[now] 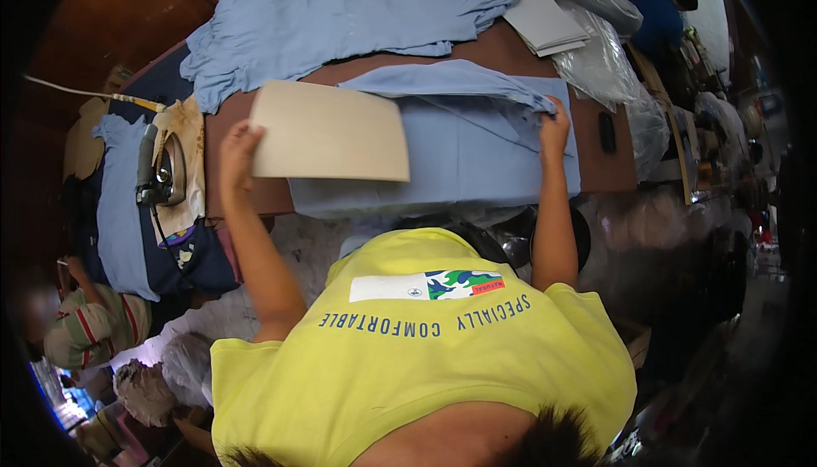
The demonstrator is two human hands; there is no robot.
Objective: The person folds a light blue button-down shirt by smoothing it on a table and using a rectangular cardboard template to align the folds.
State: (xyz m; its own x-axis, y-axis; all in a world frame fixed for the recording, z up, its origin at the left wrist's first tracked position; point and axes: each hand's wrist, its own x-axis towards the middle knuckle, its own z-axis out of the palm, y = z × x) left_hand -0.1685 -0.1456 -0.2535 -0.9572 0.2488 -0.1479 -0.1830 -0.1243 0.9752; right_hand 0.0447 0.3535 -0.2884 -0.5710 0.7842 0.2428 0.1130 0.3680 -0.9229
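My left hand (241,159) is closed on the left edge of a stiff beige cardboard sheet (330,133), held over the table and partly covering the cloth behind it. A light blue garment (477,148) is spread on the brown table (608,159). At its right side my right hand (554,129) pinches a bunched, lifted fold of the same blue fabric. Between the two hands, the raised layer of the garment stands up from the flat layer below. The fingers of my right hand are partly hidden by the cloth.
A pile of light blue garments (340,20) lies along the table's far side. Pale boards (546,22) and clear plastic (600,63) are at far right; a black object (607,131) sits near the right edge. An iron (170,169) rests at left. Another person (98,326) is at lower left.
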